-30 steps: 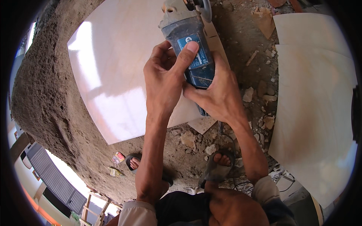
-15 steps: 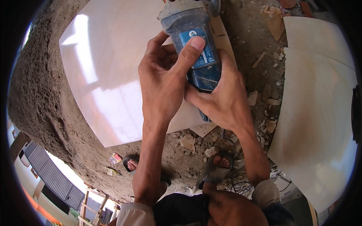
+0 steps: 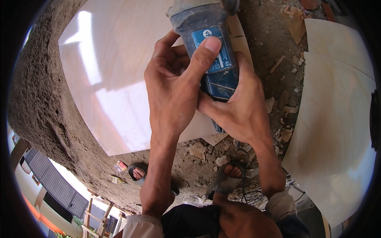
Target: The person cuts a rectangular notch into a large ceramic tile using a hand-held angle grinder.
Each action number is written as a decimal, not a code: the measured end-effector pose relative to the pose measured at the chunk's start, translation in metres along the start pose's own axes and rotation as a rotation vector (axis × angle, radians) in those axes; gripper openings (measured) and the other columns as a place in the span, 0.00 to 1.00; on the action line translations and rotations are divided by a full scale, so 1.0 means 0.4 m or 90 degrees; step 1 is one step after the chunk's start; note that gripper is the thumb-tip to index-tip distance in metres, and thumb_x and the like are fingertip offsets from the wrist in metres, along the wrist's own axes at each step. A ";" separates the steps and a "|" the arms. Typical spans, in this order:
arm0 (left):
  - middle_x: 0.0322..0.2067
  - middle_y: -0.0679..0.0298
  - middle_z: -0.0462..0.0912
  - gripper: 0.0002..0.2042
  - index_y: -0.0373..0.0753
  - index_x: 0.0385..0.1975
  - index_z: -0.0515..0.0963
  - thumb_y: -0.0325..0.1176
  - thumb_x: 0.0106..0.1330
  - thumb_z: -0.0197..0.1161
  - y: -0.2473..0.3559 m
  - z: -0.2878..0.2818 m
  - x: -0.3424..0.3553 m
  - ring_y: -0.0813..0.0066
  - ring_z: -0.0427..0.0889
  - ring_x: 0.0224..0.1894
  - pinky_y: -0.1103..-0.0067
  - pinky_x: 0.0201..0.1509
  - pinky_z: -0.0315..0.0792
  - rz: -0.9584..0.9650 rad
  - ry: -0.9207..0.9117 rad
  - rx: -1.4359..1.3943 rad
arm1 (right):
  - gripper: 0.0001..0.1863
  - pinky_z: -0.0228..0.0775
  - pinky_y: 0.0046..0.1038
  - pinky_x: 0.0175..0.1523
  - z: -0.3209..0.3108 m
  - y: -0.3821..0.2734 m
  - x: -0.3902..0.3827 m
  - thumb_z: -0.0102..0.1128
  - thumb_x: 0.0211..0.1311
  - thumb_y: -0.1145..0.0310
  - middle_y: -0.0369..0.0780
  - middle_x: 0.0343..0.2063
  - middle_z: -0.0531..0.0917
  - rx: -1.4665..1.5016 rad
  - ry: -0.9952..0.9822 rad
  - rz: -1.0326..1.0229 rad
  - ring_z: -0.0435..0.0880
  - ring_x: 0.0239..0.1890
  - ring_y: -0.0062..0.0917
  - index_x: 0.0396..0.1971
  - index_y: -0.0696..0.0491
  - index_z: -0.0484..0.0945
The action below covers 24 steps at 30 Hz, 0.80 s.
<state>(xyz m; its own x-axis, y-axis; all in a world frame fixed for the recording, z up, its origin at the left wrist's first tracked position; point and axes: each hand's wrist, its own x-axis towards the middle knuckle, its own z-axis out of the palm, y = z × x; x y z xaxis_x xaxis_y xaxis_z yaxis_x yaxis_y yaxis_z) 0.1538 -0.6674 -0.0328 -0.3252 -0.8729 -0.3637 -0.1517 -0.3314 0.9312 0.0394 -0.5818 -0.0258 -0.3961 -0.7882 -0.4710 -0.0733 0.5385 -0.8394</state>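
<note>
A dusty blue angle grinder [image 3: 219,85] with a grey head is held over a glossy cream tile [image 3: 123,59]. My left hand [image 3: 172,85] grips its left side, thumb pressed on the blue label and fingers curled behind the body. Around the rear end of the body, my right hand [image 3: 244,101] is closed, its fingers mostly hidden underneath. The grinder's front end runs past the top of the picture, so its disc is out of sight. A few short dark marks show on the tile beside the tool.
More cream tiles [image 3: 337,119] lie at the right. Broken stone and rubble [image 3: 287,107] cover the dirt between the tiles. A rough sandy mound [image 3: 43,79] rises at the left. My sandalled feet [image 3: 230,174] stand near the tile's edge, with a dark cable [image 3: 252,196] close by.
Both hands and the grinder have shifted slightly right and down in the picture. The grip looks the same.
</note>
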 end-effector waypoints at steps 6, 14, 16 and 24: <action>0.43 0.43 0.89 0.46 0.17 0.69 0.71 0.52 0.66 0.83 -0.002 -0.001 0.001 0.62 0.92 0.45 0.70 0.50 0.88 -0.006 0.003 -0.004 | 0.39 0.85 0.36 0.53 0.000 -0.004 -0.001 0.85 0.54 0.67 0.47 0.46 0.87 0.007 -0.001 0.010 0.90 0.47 0.31 0.62 0.65 0.75; 0.42 0.43 0.90 0.47 0.16 0.69 0.71 0.53 0.66 0.83 -0.003 0.001 0.000 0.62 0.93 0.44 0.70 0.49 0.88 0.000 0.007 -0.013 | 0.39 0.85 0.37 0.53 -0.001 -0.010 0.000 0.86 0.53 0.65 0.48 0.46 0.87 -0.006 -0.002 0.022 0.90 0.47 0.32 0.61 0.65 0.75; 0.42 0.43 0.90 0.47 0.16 0.69 0.71 0.53 0.66 0.83 -0.006 0.001 -0.001 0.61 0.93 0.44 0.70 0.49 0.89 0.007 0.011 -0.004 | 0.39 0.85 0.37 0.53 -0.002 -0.013 0.000 0.85 0.53 0.65 0.48 0.46 0.87 -0.010 -0.004 0.024 0.90 0.47 0.32 0.62 0.65 0.75; 0.42 0.42 0.89 0.47 0.16 0.68 0.71 0.54 0.66 0.83 -0.007 0.002 0.001 0.60 0.93 0.43 0.69 0.48 0.89 0.008 0.010 0.002 | 0.40 0.84 0.37 0.55 0.000 -0.007 0.000 0.85 0.53 0.64 0.48 0.48 0.87 0.004 0.001 0.012 0.90 0.49 0.33 0.63 0.65 0.74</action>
<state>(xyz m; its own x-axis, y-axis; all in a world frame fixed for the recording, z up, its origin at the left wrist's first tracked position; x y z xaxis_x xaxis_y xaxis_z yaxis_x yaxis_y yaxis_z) 0.1534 -0.6668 -0.0355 -0.3126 -0.8827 -0.3509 -0.1501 -0.3188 0.9359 0.0395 -0.5835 -0.0233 -0.3987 -0.7771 -0.4870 -0.0602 0.5520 -0.8316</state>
